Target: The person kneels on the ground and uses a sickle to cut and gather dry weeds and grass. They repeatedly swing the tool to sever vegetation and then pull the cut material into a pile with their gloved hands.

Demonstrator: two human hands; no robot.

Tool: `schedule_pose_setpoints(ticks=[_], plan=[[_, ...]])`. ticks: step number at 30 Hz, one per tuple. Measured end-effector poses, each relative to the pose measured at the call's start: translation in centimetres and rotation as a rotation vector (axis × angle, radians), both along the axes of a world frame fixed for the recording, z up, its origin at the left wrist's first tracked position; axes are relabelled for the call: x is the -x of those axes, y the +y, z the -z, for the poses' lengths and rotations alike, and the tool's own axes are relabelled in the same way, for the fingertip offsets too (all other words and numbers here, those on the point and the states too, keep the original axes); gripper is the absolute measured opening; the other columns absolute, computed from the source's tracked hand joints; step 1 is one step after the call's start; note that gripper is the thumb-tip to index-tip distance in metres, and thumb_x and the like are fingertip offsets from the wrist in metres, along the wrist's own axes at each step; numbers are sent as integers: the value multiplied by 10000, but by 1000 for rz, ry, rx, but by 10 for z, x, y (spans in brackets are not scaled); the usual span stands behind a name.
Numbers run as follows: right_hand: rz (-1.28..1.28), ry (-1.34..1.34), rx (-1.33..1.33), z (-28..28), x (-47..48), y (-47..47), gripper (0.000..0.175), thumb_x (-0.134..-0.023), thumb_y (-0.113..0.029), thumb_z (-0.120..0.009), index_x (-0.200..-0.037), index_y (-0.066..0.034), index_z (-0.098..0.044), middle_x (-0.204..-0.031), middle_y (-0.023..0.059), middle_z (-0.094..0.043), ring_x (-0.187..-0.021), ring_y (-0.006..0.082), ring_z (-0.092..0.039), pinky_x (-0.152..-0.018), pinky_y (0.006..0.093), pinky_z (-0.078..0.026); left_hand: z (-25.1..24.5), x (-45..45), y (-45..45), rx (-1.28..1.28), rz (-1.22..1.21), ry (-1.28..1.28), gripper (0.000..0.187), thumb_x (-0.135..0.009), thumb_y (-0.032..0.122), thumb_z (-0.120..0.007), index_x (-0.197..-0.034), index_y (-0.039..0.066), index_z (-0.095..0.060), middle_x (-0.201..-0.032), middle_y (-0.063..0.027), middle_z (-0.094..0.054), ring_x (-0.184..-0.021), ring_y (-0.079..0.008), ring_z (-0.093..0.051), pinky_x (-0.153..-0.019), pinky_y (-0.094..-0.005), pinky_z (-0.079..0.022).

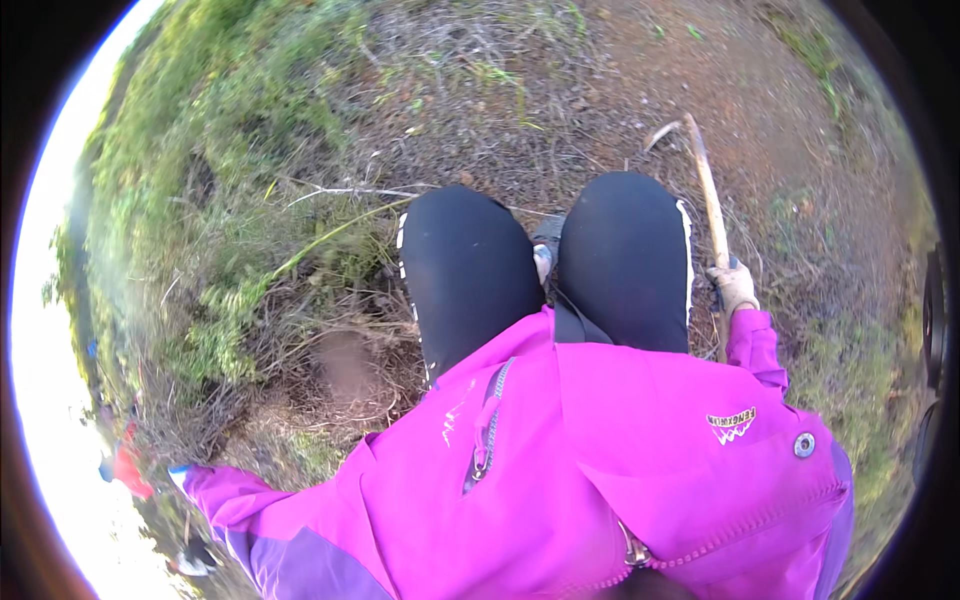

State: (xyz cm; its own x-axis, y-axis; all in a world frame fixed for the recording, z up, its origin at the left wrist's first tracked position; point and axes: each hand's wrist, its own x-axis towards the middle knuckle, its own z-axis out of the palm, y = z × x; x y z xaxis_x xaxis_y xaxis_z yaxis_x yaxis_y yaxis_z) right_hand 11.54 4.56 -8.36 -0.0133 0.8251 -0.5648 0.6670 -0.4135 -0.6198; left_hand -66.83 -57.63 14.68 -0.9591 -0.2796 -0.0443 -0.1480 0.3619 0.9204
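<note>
My right hand [733, 285], in a pale glove with dark parts, is closed around the wooden handle of a hoe-like digging tool [706, 176]. The tool's narrow, bent head [666, 133] lies over brown soil ahead of my right knee. My left arm [232, 499] reaches out to the far left in a pink and purple sleeve. At its cuff only a small pale and blue bit of my left hand [178, 472] shows against the glare, so its fingers cannot be made out. My knees [480, 255] are bent in black trousers, with part of a shoe [542, 259] between them.
Green shrubs [225, 150] and dry brush [330, 345] cover the left side. A thin green stem [330, 236] and a bare pale twig [352, 190] reach toward my left knee. Reddish-brown soil [757, 97] lies ahead. A blurred red shape [133, 469] is at the far left.
</note>
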Motion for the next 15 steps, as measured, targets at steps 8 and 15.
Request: schedule_pose_setpoints(ticks=[8, 15], plan=[[50, 67, 198, 8, -6, 25, 199, -753, -119, -726, -883, -79, -581, -595, 19, -532, -405, 160, -490, -356, 330, -411, 11, -128, -119, 54, -239, -17, 259, -878, 148, -531, -1062, -3, -632, -925, -125, -672, -811, -244, -640, -749, -354, -518], [13, 27, 125, 37, -19, 27, 227, -735, -108, -730, -907, -82, -584, -604, 14, -536, -409, 160, -497, -363, 322, -416, -1, -183, -152, 98, -337, -26, 264, -873, 146, -544, -1075, -3, -626, -925, -127, -672, -814, -243, -640, -752, -356, -517]])
